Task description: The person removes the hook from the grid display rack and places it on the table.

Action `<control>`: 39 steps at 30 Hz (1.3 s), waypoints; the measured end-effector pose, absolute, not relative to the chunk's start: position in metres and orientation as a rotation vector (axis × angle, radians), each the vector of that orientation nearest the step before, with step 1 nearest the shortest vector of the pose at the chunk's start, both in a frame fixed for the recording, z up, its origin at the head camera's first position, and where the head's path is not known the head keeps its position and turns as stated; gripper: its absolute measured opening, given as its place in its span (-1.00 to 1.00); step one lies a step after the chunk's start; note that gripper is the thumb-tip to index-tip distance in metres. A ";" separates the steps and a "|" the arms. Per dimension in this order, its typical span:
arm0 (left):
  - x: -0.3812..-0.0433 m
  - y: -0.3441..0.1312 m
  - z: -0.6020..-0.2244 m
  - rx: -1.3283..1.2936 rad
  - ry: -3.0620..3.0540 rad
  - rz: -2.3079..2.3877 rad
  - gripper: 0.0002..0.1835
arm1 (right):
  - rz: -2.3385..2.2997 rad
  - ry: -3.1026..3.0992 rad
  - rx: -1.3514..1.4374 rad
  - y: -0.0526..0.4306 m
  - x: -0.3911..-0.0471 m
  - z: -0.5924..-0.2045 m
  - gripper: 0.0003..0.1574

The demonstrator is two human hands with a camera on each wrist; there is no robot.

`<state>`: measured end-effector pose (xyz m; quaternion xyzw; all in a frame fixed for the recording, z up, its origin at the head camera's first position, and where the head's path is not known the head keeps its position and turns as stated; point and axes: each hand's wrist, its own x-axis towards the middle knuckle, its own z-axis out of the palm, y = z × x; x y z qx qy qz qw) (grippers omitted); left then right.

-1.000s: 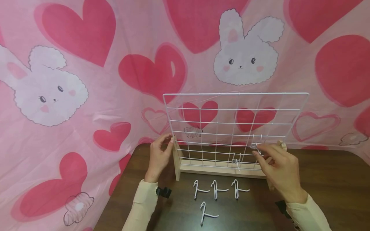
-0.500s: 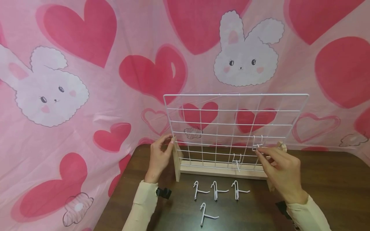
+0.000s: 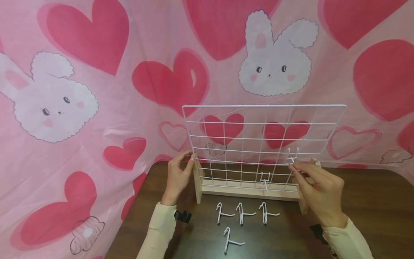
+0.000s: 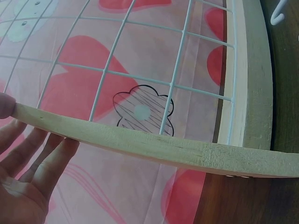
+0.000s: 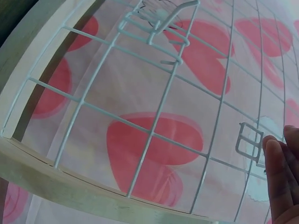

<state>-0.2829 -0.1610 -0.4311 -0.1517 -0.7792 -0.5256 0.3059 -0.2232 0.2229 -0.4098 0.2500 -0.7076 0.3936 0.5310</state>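
Observation:
A white wire grid panel (image 3: 265, 105) stands in a pale wooden base. My left hand (image 3: 179, 176) grips the upright wooden side piece (image 3: 198, 180) at the left, thumb on one face and fingers on the other in the left wrist view. My right hand (image 3: 320, 190) pinches the prong of a white wire hook (image 3: 292, 158) between thumb and fingertips. That hook overlaps the grid's right part, its two bent tips near a cross wire. A second hook (image 3: 265, 180) hangs low on the grid, left of it; the right wrist view shows both.
Several white hooks lie on the dark wooden table in front of the stand: a row with a right-hand hook (image 3: 265, 213), and a single hook (image 3: 229, 240) nearer. A pink cloth (image 3: 161, 28) with hearts and rabbits hangs behind the table.
My right hand has moved slightly right and up along the grid with its hook. The left hand stays on the side piece, and the other hooks have not moved.

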 end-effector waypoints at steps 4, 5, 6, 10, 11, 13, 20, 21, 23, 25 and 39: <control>-0.282 -0.161 -0.429 -0.402 -2.065 -1.380 -0.78 | 0.952 -1.652 0.612 0.219 -0.221 -0.405 -0.51; -0.282 -0.162 -0.429 -0.399 -2.066 -1.382 -0.78 | 0.952 -1.647 0.616 0.218 -0.220 -0.404 -0.49; -0.282 -0.162 -0.430 -0.396 -2.068 -1.384 -0.78 | 0.951 -1.645 0.620 0.217 -0.220 -0.403 -0.46; -0.281 -0.163 -0.431 -0.388 -2.068 -1.394 -0.78 | 0.943 -1.647 0.635 0.214 -0.217 -0.402 -0.46; -0.281 -0.163 -0.431 -0.385 -2.067 -1.400 -0.78 | 0.940 -1.652 0.636 0.214 -0.216 -0.402 -0.45; -0.281 -0.163 -0.432 -0.386 -2.062 -1.401 -0.78 | 0.931 -1.658 0.636 0.213 -0.214 -0.402 -0.45; -0.279 -0.159 -0.437 -0.402 -2.056 -1.418 -0.77 | 0.824 -1.717 0.629 0.212 -0.204 -0.412 -0.37; -0.279 -0.158 -0.437 -0.405 -2.056 -1.419 -0.77 | 0.807 -1.724 0.636 0.212 -0.202 -0.413 -0.37; -0.280 -0.158 -0.437 -0.408 -2.059 -1.413 -0.77 | 0.786 -1.736 0.658 0.211 -0.200 -0.416 -0.37; -0.280 -0.158 -0.436 -0.410 -2.060 -1.401 -0.78 | 0.780 -1.736 0.683 0.209 -0.198 -0.418 -0.38; -0.283 -0.161 -0.431 -0.406 -2.062 -1.368 -0.78 | 0.777 -1.711 0.893 0.187 -0.185 -0.430 -0.49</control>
